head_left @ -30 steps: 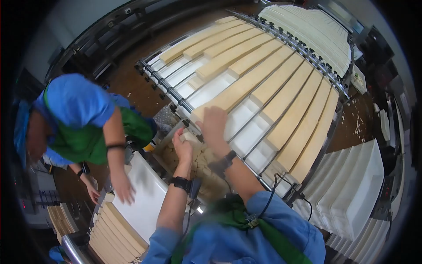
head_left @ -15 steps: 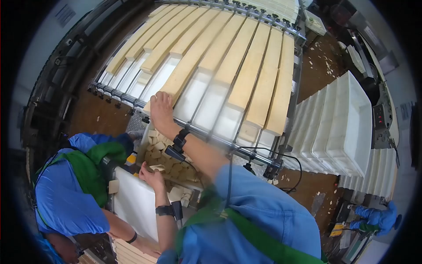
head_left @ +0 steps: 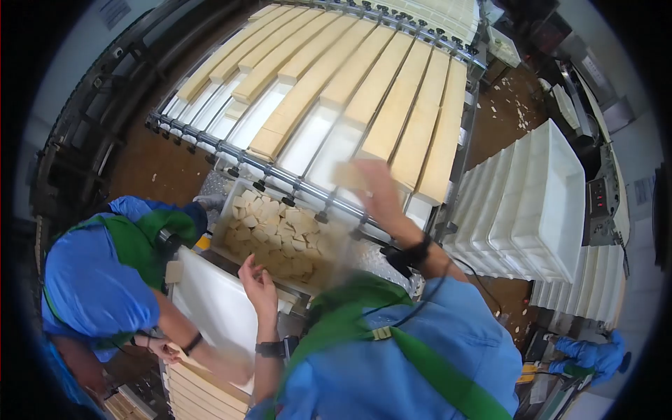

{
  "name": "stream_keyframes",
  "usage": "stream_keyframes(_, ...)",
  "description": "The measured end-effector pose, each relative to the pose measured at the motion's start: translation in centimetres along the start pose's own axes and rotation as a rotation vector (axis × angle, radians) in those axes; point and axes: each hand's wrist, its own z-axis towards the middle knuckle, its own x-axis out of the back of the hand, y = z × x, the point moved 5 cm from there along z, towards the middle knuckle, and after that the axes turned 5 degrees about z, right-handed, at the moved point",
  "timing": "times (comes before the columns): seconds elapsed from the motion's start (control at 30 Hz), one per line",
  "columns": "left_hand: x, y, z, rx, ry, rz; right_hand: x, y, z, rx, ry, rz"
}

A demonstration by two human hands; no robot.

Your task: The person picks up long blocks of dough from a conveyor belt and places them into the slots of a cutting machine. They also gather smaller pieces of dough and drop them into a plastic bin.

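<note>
My right hand [head_left: 381,192], smeared by motion, is over the near end of the rack. A blurred cream-coloured piece [head_left: 348,175] shows at its fingers and appears to be held. Beneath lie long cream-coloured bars [head_left: 308,98] side by side in white channels [head_left: 325,150] parted by metal rods. One bar's near end [head_left: 264,145] is close to the front rail. My left hand [head_left: 259,283] is open, palm up with fingers loosely curled and nothing visible in it. It is at the near side of a bin [head_left: 231,210] of loose, flat pale pieces [head_left: 280,231].
At the left, a co-worker [head_left: 105,287] bends over a white board [head_left: 213,301] and a row of cream bars [head_left: 203,385]. Stacked white trays [head_left: 525,203] stand to the right. A cable [head_left: 483,283] hangs by my right arm. Another person [head_left: 588,353] is farther off.
My right hand has left the near end of one bar and moved right across the rack. A pale piece seen at my left hand is gone from it. The co-worker's hands have shifted.
</note>
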Motion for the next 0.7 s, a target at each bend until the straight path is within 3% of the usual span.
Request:
stream_keyframes(0.1,-0.6,0.2,-2.0,-0.047,-0.074,-0.056,8.3,0.1,-5.8,-0.124,-0.02,-0.172)
stream_keyframes(0.13,-0.9,0.3,-2.6,-0.087,-0.095,-0.055,10.0,-0.4,-7.6,-0.118,-0.022,-0.175)
stream_keyframes(0.2,-1.4,-0.2,-3.6,-0.079,-0.136,-0.075,12.3,0.7,-10.8,-0.363,-0.067,-0.264)
stream_keyframes(0.23,-1.8,-0.5,-4.0,-0.066,-0.18,-0.088,12.8,1.7,-12.0,-0.358,-0.066,-0.266)
stream_keyframes(0.3,-2.5,-0.7,-4.4,-0.064,-0.213,-0.088,12.0,3.2,-13.7,-0.307,-0.266,-0.329)
stream_keyframes(0.33,-2.8,-0.7,-4.6,-0.062,-0.247,-0.086,11.8,3.6,-14.0,-0.303,-0.264,-0.329)
stream_keyframes(0.4,-2.7,-0.1,-4.8,-0.076,-0.259,-0.092,10.9,3.4,-12.4,-0.257,-0.207,-0.683)
stream_keyframes(0.43,-2.6,0.1,-5.0,-0.085,-0.277,-0.093,10.9,3.7,-11.6,-0.345,-0.125,-0.713)
stream_keyframes(0.53,-1.6,-0.1,-5.4,-0.093,-0.241,-0.087,10.4,6.3,-11.0,-0.428,-0.202,-0.571)
stream_keyframes(0.7,-0.3,-3.6,-7.1,-0.006,-0.166,-0.088,10.6,4.8,-11.8,-0.437,-0.121,-0.748)
